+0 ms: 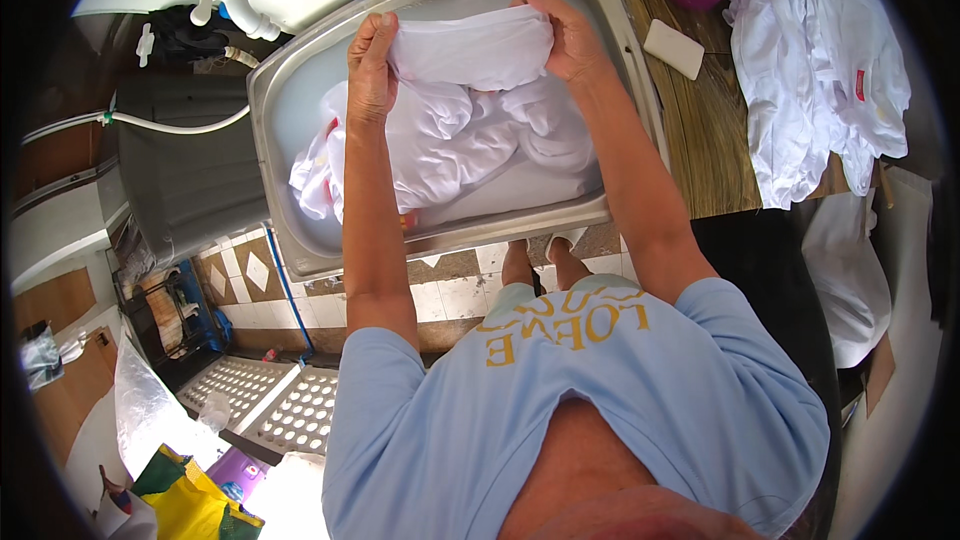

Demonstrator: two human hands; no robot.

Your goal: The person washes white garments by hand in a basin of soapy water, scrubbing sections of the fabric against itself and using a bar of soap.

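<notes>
A white cloth (470,48) is held stretched above the metal sink (310,260), one end clasped by the left grip (372,68), the other by the right grip (572,37). White laundry (450,162) is seen beneath (any join cannot be told). A pale bar (674,49) is laid on the wooden surface (700,145).

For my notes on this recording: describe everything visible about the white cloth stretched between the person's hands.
The white cloth looks like thin, soft, plain fabric. Its upper part is pulled fairly taut into a broad band, gripped at one end by the left hand and at the other by the right hand. It is held above the metal sink, its lower edge meeting rumpled white laundry; whether the two are one piece, I cannot tell.
</notes>
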